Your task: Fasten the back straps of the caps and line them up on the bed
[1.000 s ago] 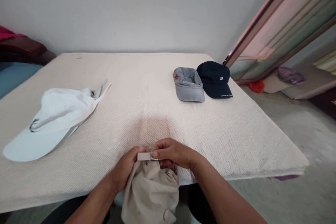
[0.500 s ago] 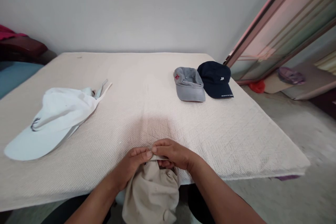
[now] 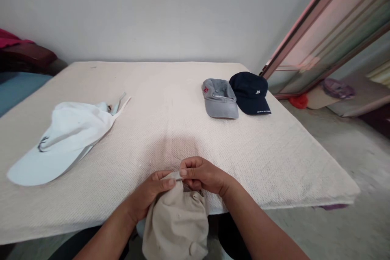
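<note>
Occupying the bottom centre of the frame: one beige cap [image 3: 178,227], cloth crown sagging in folds, held at the near edge of a cloth-covered counter [image 3: 289,162]. Left hand [image 3: 150,193]: fingers grasping the cap's upper edge, thumb laid over the fabric. Right hand [image 3: 202,175]: fingers bent, pinching the pale strap [image 3: 176,175] at that edge, near the left thumb.

Also on the counter: one white cap [image 3: 76,124], left of frame, dark mark on the front, brim towards the lower left, strap ends loose; one grey cap [image 3: 219,99], right of centre, red emblem; one navy cap [image 3: 250,93], just beside the grey, white lettering on the brim.
</note>
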The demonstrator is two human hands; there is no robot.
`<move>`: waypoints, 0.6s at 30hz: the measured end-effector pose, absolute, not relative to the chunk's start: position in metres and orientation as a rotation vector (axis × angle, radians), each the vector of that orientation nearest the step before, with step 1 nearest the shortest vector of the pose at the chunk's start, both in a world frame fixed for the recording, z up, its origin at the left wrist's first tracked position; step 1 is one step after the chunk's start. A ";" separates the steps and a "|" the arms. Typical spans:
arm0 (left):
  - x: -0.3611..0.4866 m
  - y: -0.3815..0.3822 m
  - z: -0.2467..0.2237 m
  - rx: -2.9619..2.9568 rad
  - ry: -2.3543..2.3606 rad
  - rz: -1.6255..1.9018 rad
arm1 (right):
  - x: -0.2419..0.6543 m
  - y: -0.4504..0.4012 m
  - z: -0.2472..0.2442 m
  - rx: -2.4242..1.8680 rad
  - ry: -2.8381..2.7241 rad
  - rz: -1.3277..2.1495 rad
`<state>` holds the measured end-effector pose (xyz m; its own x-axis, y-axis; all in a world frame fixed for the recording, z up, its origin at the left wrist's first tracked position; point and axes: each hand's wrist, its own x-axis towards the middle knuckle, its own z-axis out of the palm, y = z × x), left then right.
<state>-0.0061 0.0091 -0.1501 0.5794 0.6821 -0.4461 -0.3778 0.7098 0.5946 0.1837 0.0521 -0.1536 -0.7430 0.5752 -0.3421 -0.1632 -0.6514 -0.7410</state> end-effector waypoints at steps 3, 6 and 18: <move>-0.009 0.010 -0.148 0.426 0.671 0.686 | 0.183 0.052 -0.151 -0.806 -0.954 2.330; -0.013 0.014 -0.140 0.330 0.678 0.789 | 0.185 0.053 -0.147 -0.803 -0.932 2.279; -0.015 0.010 -0.136 0.435 0.685 0.697 | 0.196 0.063 -0.141 -0.792 -0.580 1.989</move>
